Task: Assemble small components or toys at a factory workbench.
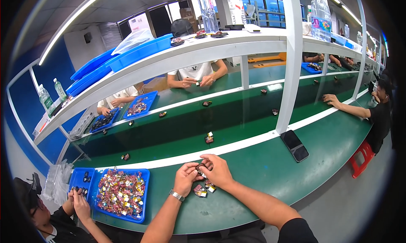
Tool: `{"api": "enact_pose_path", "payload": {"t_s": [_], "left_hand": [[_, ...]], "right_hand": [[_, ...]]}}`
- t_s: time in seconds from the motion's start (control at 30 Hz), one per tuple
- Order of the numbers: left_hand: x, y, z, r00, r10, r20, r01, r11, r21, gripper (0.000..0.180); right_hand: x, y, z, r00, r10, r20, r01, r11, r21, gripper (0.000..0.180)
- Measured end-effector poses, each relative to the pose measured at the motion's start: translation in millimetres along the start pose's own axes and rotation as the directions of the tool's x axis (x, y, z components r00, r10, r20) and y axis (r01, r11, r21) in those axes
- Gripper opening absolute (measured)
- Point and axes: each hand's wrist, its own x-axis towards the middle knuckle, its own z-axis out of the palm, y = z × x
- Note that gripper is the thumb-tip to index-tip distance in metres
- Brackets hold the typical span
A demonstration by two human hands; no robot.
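My left hand (186, 178) and my right hand (216, 170) meet over the green worktable (270, 171), both pinching one small dark part (201, 167) between the fingertips. A metal watch sits on my left wrist. Two more small parts (204, 189) with yellow and white bits lie on the table just below my hands. To my left stands a blue tray (122, 194) heaped with several colourful small parts.
A black phone (294, 145) lies to the right. Single parts (209, 137) ride the dark green conveyor belt (177, 129) behind a white strip. A person at lower left works over a smaller blue tray (82, 180). Others sit across and at right. A white shelf post (291, 61) stands ahead.
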Motion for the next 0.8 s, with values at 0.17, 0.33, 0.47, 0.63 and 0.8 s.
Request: {"api": "enact_pose_path", "payload": {"t_s": [0.17, 0.33, 0.47, 0.63, 0.8], "left_hand": [[-0.4, 0.4, 0.6, 1.0, 0.006, -0.028, -0.007, 1.0, -0.006, 0.02], [0.9, -2.6, 2.0, 0.997, 0.032, -0.063, -0.029, 0.999, 0.04, 0.019], [-0.2, -3.7, 2.1, 0.997, 0.041, -0.073, -0.033, 0.994, 0.105, 0.019], [-1.0, 0.8, 5.3, 0.997, 0.024, -0.073, -0.019, 0.997, 0.074, 0.022], [1.2, -1.3, 3.5, 0.998, 0.028, -0.062, -0.028, 1.0, 0.001, 0.022]], "right_hand": [[-0.5, 0.1, 0.4, 0.999, -0.024, 0.024, 0.024, 1.0, 0.002, 0.026], [-1.4, 5.5, -0.2, 0.994, -0.072, 0.078, 0.072, 0.997, -0.003, 0.022], [-2.5, 0.7, 1.7, 0.997, -0.015, 0.069, 0.013, 0.999, 0.032, 0.02], [-1.1, 4.9, -1.6, 0.97, -0.236, 0.059, 0.243, 0.939, -0.243, 0.014], [-1.9, 5.1, -1.5, 0.908, -0.386, 0.162, 0.417, 0.8, -0.431, 0.013]]}}
